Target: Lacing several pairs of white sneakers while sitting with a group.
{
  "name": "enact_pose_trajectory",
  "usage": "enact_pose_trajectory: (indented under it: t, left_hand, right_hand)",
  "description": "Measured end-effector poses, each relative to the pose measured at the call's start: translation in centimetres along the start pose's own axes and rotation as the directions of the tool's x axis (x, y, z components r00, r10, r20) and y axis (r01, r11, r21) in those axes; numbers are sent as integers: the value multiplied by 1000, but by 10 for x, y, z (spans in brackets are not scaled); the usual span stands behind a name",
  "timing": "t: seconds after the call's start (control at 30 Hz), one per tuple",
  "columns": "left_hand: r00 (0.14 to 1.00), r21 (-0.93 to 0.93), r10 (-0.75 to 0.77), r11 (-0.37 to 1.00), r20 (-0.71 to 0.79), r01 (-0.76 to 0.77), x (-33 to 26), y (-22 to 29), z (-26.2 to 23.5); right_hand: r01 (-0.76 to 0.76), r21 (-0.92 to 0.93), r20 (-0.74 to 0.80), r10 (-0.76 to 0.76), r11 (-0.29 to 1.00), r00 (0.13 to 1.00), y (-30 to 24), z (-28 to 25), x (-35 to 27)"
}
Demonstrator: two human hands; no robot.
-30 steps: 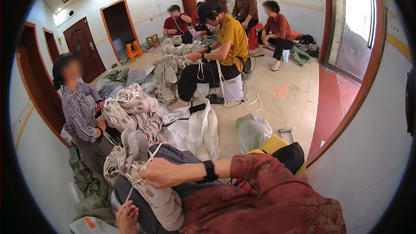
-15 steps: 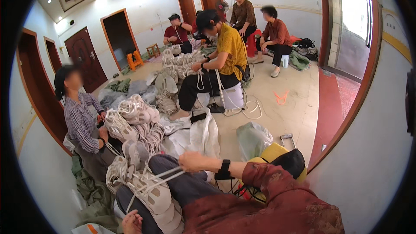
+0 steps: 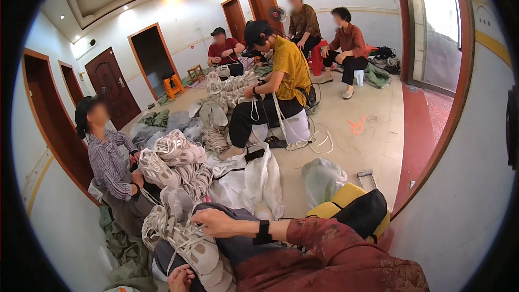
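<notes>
A stack of beige and white sneakers (image 3: 198,250) lies across my lap, laces facing up. My right hand (image 3: 213,223), with a black band at its wrist, is closed in a pinch just above the top sneaker's far side, gripping a white shoelace (image 3: 186,236). Below the near side of that sneaker, my left hand (image 3: 181,278) has its fingers curled around another stretch of lace, partly hidden by the hand. More sneakers (image 3: 175,203) lean against the far end of the stack.
A person in a striped shirt (image 3: 108,163) sits at my left beside a sneaker pile (image 3: 181,165). Ahead, a person in yellow (image 3: 286,65) handles laces. White sacking (image 3: 254,181), a clear plastic bag (image 3: 323,179) and a yellow-and-black cushioned item (image 3: 354,208) lie near my right arm.
My right hand has come left and down toward the sneaker. The lace, stretched out taut before, now shows only a short length by the hand. My left hand stays near the same spot.
</notes>
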State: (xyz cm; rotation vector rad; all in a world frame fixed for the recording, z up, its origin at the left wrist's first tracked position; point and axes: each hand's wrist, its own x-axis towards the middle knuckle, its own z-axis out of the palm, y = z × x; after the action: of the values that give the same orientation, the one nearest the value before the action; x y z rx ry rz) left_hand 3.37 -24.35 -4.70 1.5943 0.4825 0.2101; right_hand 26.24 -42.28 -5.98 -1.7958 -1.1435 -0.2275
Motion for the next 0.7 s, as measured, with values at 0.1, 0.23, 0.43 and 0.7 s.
enact_pose_trajectory:
  t: [0.1, 0.23, 0.43, 0.7]
  left_hand:
    - [993, -20, 96, 995, 73, -95, -4, 3, 6]
    - [990, -5, 127, 992, 64, -127, -10, 4, 9]
    - [995, 39, 100, 994, 8, -100, -12, 2, 8]
    - [951, -34, 285, 958, 119, -283, -51, 128, 32]
  right_hand:
    - [-46, 80, 108, 37, 996, 993, 10, 21, 9]
    - [-56, 43, 105, 51, 997, 993, 3, 20, 8]
    - [-104, -25, 100, 106, 994, 989, -10, 15, 0]
    - [-95, 757, 168, -52, 646, 984, -84, -40, 6]
